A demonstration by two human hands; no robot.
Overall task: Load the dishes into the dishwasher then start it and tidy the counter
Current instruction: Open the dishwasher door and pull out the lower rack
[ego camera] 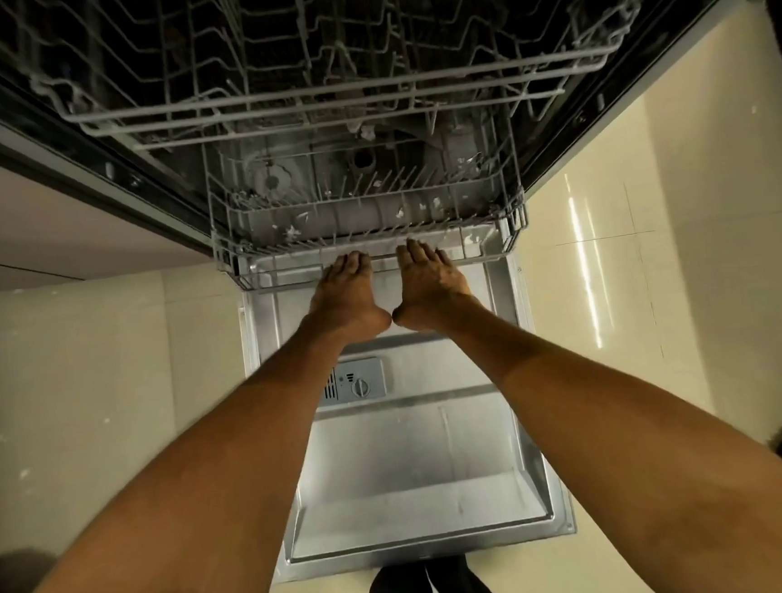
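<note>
The lower rack (370,246) is seen partly drawn out above the open dishwasher door (417,459). Its front rail is touched by the left hand (346,295) left of centre and by the right hand (431,288) beside it, fingers stretched and not curled. The upper rack (337,83) is seen above the lower rack.

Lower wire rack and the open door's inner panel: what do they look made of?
Grey lower wire rack: likely metal wire with a matte grey plastic coating, thin uniform rods, no shine. Silver inner door panel: looks like brushed stainless steel, pressed sheet with soft reflections.
</note>
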